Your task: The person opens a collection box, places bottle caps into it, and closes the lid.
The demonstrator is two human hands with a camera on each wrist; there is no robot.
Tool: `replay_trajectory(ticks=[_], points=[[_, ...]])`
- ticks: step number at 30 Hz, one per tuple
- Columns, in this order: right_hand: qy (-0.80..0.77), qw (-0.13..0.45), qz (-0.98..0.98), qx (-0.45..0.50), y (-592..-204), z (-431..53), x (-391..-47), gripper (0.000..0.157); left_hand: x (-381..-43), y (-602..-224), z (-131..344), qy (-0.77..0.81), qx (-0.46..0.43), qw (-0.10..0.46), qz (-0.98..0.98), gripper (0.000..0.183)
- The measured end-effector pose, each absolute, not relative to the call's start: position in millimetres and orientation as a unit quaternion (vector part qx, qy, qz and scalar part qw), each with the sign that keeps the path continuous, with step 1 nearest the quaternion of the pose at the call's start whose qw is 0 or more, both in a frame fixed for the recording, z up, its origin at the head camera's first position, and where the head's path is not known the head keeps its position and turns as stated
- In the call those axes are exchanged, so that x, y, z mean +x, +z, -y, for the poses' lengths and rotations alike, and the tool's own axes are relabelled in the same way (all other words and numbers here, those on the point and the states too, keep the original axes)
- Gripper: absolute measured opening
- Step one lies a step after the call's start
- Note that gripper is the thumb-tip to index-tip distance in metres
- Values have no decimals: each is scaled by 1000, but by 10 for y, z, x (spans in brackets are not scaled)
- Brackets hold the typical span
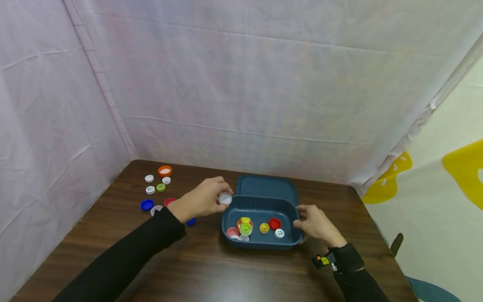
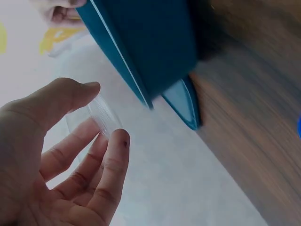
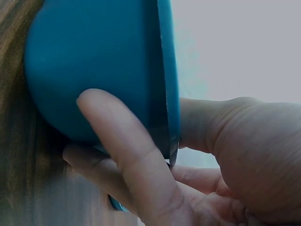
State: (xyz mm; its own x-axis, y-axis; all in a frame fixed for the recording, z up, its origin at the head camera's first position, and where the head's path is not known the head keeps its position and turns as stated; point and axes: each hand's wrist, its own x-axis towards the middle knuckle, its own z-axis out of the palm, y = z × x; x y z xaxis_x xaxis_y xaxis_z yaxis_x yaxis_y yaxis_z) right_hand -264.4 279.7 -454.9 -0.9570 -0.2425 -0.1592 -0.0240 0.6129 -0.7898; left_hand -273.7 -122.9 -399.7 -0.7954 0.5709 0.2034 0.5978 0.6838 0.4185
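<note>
My left hand (image 1: 203,199) pinches a clear plastic bottle cap (image 1: 225,198) between thumb and fingers, just off the left rim of a blue plastic box (image 1: 260,242). In the left wrist view the ribbed side of the cap (image 2: 104,115) shows between the thumb and fingertips. The right hand (image 1: 318,224) grips the box's right wall, thumb over the rim and fingers against the outside, as the right wrist view shows on the box wall (image 3: 94,61). Inside the box lie several caps, among them a red cap (image 1: 274,223), a yellow cap (image 1: 264,228) and a white cap (image 1: 279,233).
The box's lid (image 1: 267,187) lies behind it on the brown wooden table (image 1: 181,268). Several loose caps are scattered at the left, including an orange ring-like cap (image 1: 164,170), a blue cap (image 1: 147,204) and a green cap (image 1: 161,187). A white curtain (image 1: 241,84) hangs behind the table.
</note>
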Motion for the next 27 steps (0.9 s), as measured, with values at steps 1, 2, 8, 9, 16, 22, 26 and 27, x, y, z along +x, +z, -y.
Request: replay_trajectory(ticks=[1,2,8,9,16,22,26,27], points=[[-433,126,-889,-77,-4551,-2798,-2645,61,-2717,-3994,1200,-238,-322,24,916,31],[-432,125,-890,-78,-4552,-2798,-2647,61,-2696,-3993,1172,-235,-324,19,916,32],[-435,125,-889,-76,-4554,-2796,-2644,62,-2592,-4043,1003,-223,-340,-24,913,37],[-434,125,-889,-75,-4552,-2795,-2644,62,-2578,-4054,974,-222,-342,-31,913,38],[-433,125,-890,-72,-4547,-2798,-2644,64,-2502,-4131,816,-210,-355,-59,909,39],[-436,124,-889,-71,-4564,-2807,-2651,64,-2471,-4169,782,-202,-386,-50,899,38],[-437,122,-888,-73,-4568,-2801,-2657,63,-2454,-4159,795,-209,-393,-45,894,36],[-437,122,-888,-74,-4567,-2801,-2656,63,-2451,-4155,798,-210,-393,-45,894,36]])
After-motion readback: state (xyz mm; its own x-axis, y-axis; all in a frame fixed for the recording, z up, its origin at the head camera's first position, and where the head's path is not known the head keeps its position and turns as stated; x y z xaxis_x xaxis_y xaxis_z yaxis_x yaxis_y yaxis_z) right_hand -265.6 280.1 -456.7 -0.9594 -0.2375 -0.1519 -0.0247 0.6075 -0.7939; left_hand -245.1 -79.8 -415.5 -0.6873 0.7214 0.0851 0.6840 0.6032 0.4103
